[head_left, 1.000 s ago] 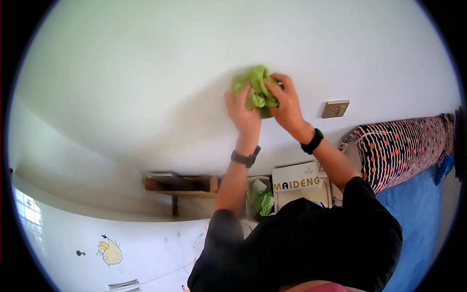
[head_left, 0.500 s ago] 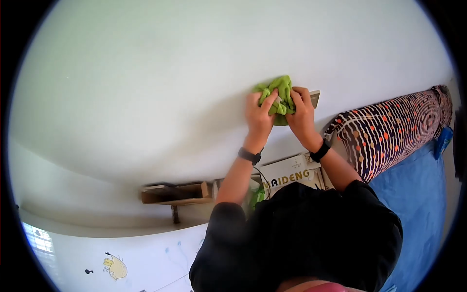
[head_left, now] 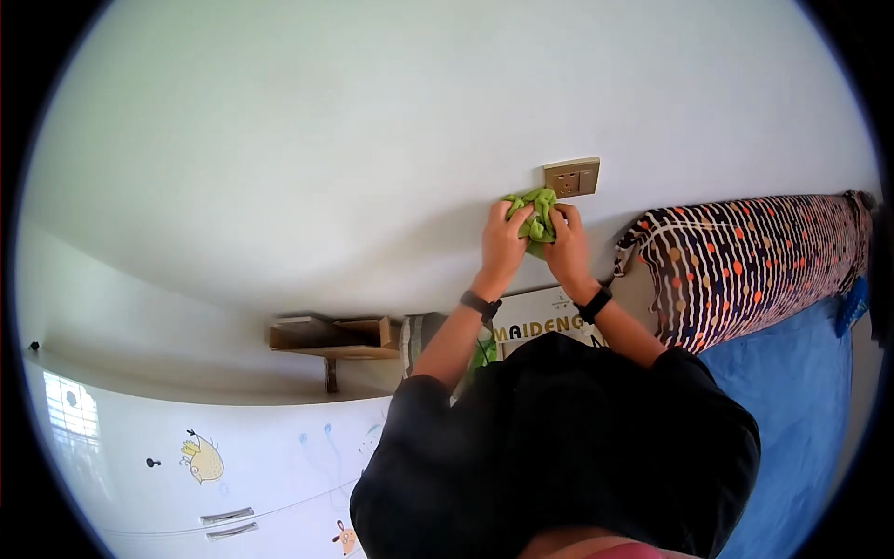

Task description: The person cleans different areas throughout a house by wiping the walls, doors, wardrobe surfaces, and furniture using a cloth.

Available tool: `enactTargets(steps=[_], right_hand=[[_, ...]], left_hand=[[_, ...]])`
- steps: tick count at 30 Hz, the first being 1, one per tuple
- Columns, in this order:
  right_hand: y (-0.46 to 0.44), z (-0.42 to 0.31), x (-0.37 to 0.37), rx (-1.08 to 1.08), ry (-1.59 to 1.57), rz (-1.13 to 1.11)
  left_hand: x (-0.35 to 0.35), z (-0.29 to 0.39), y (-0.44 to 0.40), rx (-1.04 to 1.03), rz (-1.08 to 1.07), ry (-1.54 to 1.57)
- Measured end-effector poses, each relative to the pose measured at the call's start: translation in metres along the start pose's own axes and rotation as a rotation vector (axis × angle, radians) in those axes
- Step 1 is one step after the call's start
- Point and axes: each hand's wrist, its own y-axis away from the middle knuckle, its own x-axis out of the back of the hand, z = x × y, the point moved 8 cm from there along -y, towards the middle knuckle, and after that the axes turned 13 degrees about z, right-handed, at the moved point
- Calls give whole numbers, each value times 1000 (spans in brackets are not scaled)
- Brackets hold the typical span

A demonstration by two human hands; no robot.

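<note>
A crumpled green cloth (head_left: 533, 216) is bunched between my two hands against the white wall (head_left: 354, 140). My left hand (head_left: 504, 240) grips its left side, with the fingers curled into the folds. On the right side of the cloth, my right hand (head_left: 567, 244) is closed on it too. The beige socket plate (head_left: 572, 176) sits on the wall just above and to the right of the cloth. Each wrist wears a black band.
Below the hands is a white box (head_left: 545, 321) marked MAIDENG. An open cardboard box (head_left: 358, 337) rests on a shelf at the left. White cabinet doors (head_left: 270, 456) fill the lower left. A patterned roll (head_left: 754, 265) lies by a blue sheet (head_left: 792, 391) on the right.
Both hands and the cloth moved right along the wall, then lower. The socket plate, partly hidden behind my right hand half a second ago, now shows fully above the cloth. The view has shifted.
</note>
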Motion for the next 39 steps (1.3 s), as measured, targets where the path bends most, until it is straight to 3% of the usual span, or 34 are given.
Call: enactTargets(steps=[2,8,13,20,27,33,39], right_hand=[[2,0,-7,-23,-50,-49],[-66,-63,25,165,-158,133],[-98,-80,47,145,-165,243],[-58,-85,1,172,-157,77],[-26,-147,-79,265,-300,-161],[-53,-233,-106,395,-390,-98],[-54,-227,-105,473,-372,-68]], left_hand=[[5,-3,3,10,22,-13],[39,42,-61,-55,229,38],[43,72,-100,-157,349,158],[58,15,-53,2,294,26],[128,-68,-24,195,376,-56],[211,-73,-70,76,662,-169],[199,-85,-70,122,708,-15]])
